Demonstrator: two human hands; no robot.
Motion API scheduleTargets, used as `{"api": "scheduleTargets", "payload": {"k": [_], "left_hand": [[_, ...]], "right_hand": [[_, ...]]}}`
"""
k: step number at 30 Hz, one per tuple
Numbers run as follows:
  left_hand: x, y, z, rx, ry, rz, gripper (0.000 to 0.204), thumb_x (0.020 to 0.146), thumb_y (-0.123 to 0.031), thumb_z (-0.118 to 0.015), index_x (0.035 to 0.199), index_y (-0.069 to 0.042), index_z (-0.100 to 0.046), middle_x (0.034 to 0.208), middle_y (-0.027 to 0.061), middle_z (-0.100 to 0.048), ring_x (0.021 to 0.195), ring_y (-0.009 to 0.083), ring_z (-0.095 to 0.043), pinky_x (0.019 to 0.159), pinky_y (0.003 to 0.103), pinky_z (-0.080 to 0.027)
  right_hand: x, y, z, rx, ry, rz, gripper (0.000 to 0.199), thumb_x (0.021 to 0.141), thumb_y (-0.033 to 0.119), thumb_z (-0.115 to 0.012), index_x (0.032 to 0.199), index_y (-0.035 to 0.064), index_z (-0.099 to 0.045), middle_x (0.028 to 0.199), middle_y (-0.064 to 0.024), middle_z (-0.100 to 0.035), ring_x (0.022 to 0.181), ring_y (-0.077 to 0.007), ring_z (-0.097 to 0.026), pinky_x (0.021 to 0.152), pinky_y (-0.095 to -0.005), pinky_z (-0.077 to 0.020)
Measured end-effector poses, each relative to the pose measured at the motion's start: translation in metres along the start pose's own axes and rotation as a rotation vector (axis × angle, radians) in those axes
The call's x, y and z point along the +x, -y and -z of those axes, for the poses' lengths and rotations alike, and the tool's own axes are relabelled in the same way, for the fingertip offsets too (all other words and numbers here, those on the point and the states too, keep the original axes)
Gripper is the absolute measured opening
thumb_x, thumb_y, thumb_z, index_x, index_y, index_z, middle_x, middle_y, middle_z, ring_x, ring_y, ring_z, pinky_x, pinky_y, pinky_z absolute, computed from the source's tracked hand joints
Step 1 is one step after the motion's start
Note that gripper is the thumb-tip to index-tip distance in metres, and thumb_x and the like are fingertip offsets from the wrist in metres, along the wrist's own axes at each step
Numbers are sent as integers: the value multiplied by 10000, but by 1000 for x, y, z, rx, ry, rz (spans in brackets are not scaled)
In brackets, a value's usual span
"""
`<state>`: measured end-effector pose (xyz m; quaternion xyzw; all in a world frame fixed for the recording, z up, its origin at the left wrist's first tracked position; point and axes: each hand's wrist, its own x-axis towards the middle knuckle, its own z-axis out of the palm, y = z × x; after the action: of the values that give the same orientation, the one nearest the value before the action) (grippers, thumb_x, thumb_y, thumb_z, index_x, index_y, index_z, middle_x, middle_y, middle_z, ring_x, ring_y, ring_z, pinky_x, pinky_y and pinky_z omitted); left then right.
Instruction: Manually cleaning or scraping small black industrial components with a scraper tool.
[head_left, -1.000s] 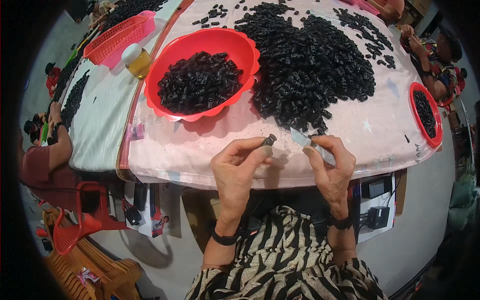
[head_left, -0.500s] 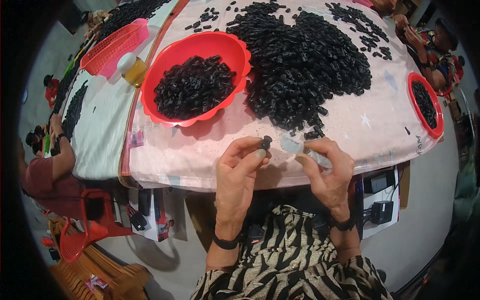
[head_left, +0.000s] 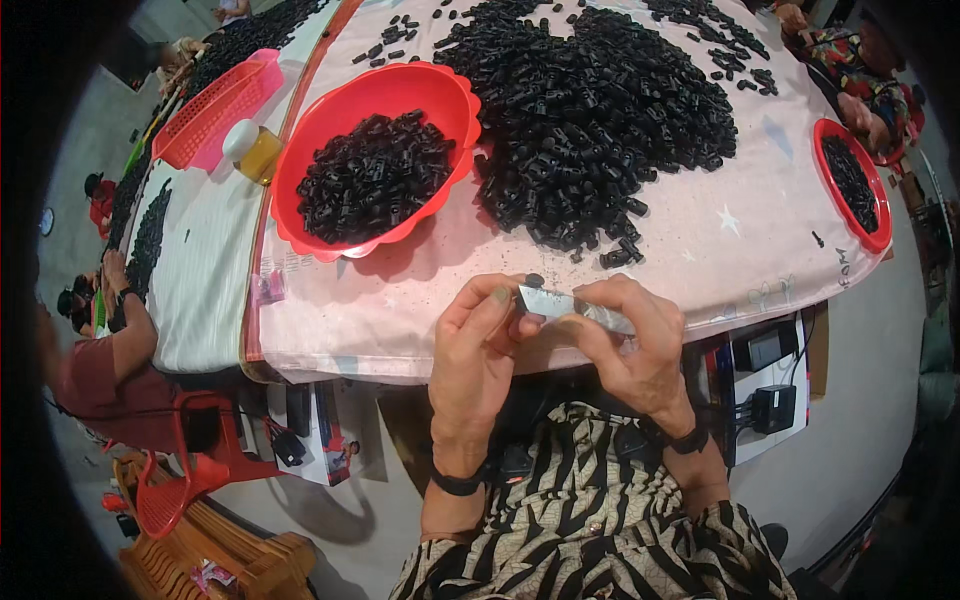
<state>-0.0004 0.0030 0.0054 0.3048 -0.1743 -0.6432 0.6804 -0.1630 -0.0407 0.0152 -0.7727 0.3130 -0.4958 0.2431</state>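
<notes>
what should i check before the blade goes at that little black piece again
1. Small black piece pinched in left hand fingertips: ok.
2. Flat metal blade gripped in right hand: ok.
3. Blade tip meets the piece: ok, they seem to touch.
4. Left fingers out of the blade's path: not ok, the thumb lies right beside the tip.
5. Red bowl within reach for trimmed pieces: ok, ahead on the left.
6. Pile of black pieces at hand: ok.
</notes>
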Motion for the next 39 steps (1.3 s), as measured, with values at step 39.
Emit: {"api": "scheduleTargets", "payload": {"k": [39], "left_hand": [[-5, 3, 2, -17, 9, 54, 279, 923, -112, -576, 1173, 13, -560, 962, 63, -616, 732, 112, -529, 705, 218, -464]], "right_hand": [[-5, -3, -6, -6, 20, 110, 208, 789, 81, -726, 913, 6, -577, 717, -116, -629, 569, -214, -633, 468, -309, -477]]}}
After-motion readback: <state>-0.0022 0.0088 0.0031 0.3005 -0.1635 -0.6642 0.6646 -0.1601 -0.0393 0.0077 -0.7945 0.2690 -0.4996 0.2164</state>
